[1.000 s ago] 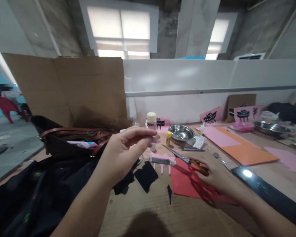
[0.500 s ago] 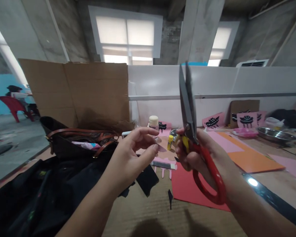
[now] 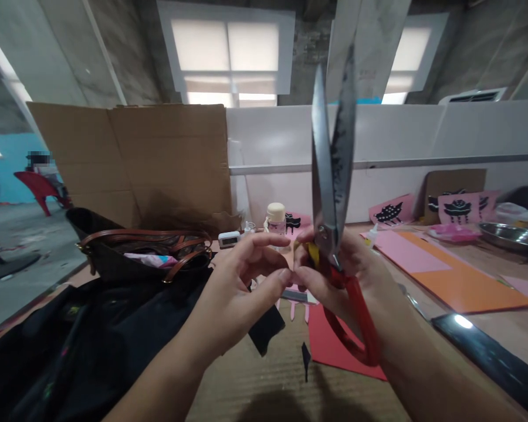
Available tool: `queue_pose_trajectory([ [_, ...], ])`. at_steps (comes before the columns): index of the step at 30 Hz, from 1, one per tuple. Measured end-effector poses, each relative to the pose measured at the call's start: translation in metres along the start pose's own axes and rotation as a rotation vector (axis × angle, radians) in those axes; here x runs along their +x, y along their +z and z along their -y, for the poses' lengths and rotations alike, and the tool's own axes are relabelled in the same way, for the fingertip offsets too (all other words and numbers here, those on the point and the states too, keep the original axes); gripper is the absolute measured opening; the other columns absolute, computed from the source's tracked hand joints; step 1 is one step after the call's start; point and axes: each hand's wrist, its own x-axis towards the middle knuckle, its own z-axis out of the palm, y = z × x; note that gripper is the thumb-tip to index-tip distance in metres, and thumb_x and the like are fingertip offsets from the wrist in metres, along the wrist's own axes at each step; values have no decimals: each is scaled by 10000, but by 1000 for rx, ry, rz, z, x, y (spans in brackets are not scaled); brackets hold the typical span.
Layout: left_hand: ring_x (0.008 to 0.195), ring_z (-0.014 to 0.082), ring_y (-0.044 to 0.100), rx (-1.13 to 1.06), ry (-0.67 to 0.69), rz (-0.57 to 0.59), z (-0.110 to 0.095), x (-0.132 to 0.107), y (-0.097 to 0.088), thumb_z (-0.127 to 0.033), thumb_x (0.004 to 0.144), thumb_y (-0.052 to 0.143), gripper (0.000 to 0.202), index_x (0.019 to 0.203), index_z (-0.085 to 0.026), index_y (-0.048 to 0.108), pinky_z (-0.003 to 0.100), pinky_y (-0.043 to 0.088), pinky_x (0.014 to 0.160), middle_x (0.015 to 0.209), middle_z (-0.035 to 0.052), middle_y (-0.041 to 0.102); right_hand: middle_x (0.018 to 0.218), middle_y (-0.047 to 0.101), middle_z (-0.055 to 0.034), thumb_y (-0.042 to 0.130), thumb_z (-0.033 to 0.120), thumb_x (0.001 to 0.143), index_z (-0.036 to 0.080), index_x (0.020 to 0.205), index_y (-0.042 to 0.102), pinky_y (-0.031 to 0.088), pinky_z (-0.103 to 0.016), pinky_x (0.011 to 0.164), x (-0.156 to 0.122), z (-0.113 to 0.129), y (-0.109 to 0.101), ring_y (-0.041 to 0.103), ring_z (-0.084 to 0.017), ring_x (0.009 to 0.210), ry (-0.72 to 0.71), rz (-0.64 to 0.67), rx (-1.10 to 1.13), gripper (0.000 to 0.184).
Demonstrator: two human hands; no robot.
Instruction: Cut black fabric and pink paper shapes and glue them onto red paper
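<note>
My right hand [image 3: 363,272] is wrapped round the scissors [image 3: 323,170], with their red handles low and their blades pointing up, slightly apart. My left hand [image 3: 242,287] is curled with thumb and fingers close together, its thumb tip touching or almost touching my right fingertips. Whatever it pinches is too small or hidden to make out. Below the hands lie a black paper piece [image 3: 267,331], a thin black scrap [image 3: 306,360] and a red sheet [image 3: 334,343]. A pink paper cutout [image 3: 293,310] shows partly behind my fingers.
At left are a dark handbag [image 3: 110,255] with brown straps and black cloth [image 3: 127,328]. A cardboard screen [image 3: 171,158] stands behind. A cream-capped bottle [image 3: 276,220] and white timer [image 3: 229,240] sit beyond my hands. Orange sheet [image 3: 475,287], phone-like black object [image 3: 488,351] and metal bowl [image 3: 514,237] lie right.
My right hand has moved left with the scissors, up to my left fingertips. The scissor blades are wider apart and reach higher in view. The yellow glue stick is now hidden.
</note>
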Motion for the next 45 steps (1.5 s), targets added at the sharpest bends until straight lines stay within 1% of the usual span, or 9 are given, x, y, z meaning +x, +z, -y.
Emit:
queue_pose_trajectory([
  [4,853,129,681,-6,-1,-48,2,0,4,-206,919,681,207,1114,-268,647,220,556,800,889,-13,703,828,660,50,676,163,863,317,1090,595,572,-257,685,-3,-2,-3,671,-124,739,-26,-18,-29,286],
  [9,827,153,697,114,40,-110,1,-1,5,-217,910,693,212,1114,-269,664,249,574,776,860,-1,704,832,672,37,680,190,871,306,1074,599,575,-258,637,-1,0,-10,677,-137,720,41,20,-14,247],
  [14,850,142,700,113,89,-90,5,-2,6,-178,927,665,220,1128,-264,647,238,566,800,892,1,720,864,673,33,676,145,851,306,1067,595,600,-263,711,-1,1,-11,678,-143,779,54,125,-1,281],
  [20,928,130,672,52,35,-47,7,-2,6,-240,934,683,266,1187,-279,606,222,545,852,973,-11,701,905,663,17,662,131,832,307,1084,606,585,-253,726,-6,1,-7,677,-146,814,54,50,13,312],
  [24,954,130,658,89,-18,37,9,0,4,-278,922,703,113,1010,-233,649,203,522,857,998,-5,702,817,629,31,668,140,821,287,1036,600,571,-256,702,-5,5,-7,667,-146,770,59,5,-29,269],
  [27,906,119,658,123,6,11,12,0,5,-273,928,697,51,943,-229,676,197,510,846,939,-17,704,795,610,43,678,124,804,299,1033,604,557,-245,698,-4,6,-8,650,-137,756,49,5,16,297],
  [32,923,133,674,113,31,-19,11,0,4,-293,925,705,46,945,-251,710,221,517,863,952,-16,721,850,610,41,707,152,793,326,1094,587,561,-259,741,-6,0,-7,636,-138,790,83,21,107,367],
  [39,912,147,664,181,50,-65,7,-1,3,-296,921,694,64,887,-241,700,235,524,845,908,-1,707,862,633,29,654,117,811,314,1074,602,539,-252,687,-8,-2,-7,628,-136,763,61,56,51,332],
  [45,851,138,667,57,10,-107,7,2,5,-274,900,701,100,835,-215,654,227,546,800,873,-2,670,839,604,53,631,93,841,331,1100,593,503,-240,671,-8,-3,-5,600,-120,755,32,63,86,354],
])
